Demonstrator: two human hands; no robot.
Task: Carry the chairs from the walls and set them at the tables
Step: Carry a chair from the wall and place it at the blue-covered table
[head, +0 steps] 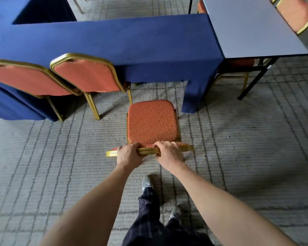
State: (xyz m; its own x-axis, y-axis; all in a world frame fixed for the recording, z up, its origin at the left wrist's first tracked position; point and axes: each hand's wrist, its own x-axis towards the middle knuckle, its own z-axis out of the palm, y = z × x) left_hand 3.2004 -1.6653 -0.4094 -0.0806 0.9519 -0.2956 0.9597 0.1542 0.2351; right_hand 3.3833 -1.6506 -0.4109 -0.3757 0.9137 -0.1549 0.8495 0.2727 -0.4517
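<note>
Two hands grip one chair (152, 124) in the single head view: the left hand (129, 153) and the right hand (169, 153) are both curled shut over the gold top rail of its backrest, side by side near the rail's middle, thumbs toward the person. The chair stands on the patterned carpet (247, 157), its orange seat pointing toward the far side, just short of the blue-draped worktop (132, 39). The front edge of the seat lies near the gap in the hanging cloth, not yet under it.

To the left, two matching chairs (85, 77) are already pushed in against the same worktop, their backs touching or nearly so. On the right, a bare grey worktop (247, 29) on black folding legs has another chair (235, 68) tucked beneath it, and one more chair (295, 13) shows at the far right corner.

Handling, as I judge it: a rigid metal frame with a padded seat, likely light enough for one person. The top rail is a sound hold for tilting and sliding; the smooth gilt tube may be a little slippery. Whether all four legs are on the carpet I cannot tell, since the seat hides them.

No containers appear anywhere in view.
</note>
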